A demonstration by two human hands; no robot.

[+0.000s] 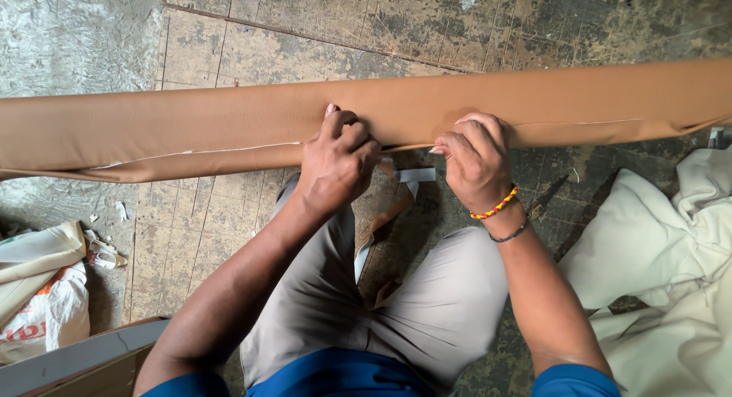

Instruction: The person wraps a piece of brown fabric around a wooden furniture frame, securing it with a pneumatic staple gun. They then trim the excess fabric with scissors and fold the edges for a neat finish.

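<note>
Head view shows me a long tan roll (191,126) of leather-like cover lying across the frame above my knees, on a worn, cracked floor (305,39). My left hand (335,162) sits at the roll's lower edge near its middle, fingers (358,134) curled tight and pinching the seam there. My right hand (476,159) is just beside it, a small gap between them, fingers (457,142) bent narrow and gripping the same edge. A thin strip (389,214) of tan and pale backing hangs down from the edge between both hands and trails over my grey trousers (427,305). On the right wrist I see a red-and-yellow bead bracelet (496,208) and a dark band (509,234). Cream cloth (656,244) is heaped at the right, well apart from the hands. A white sack (46,321) and paper scraps (103,252) lie at the left.
</note>
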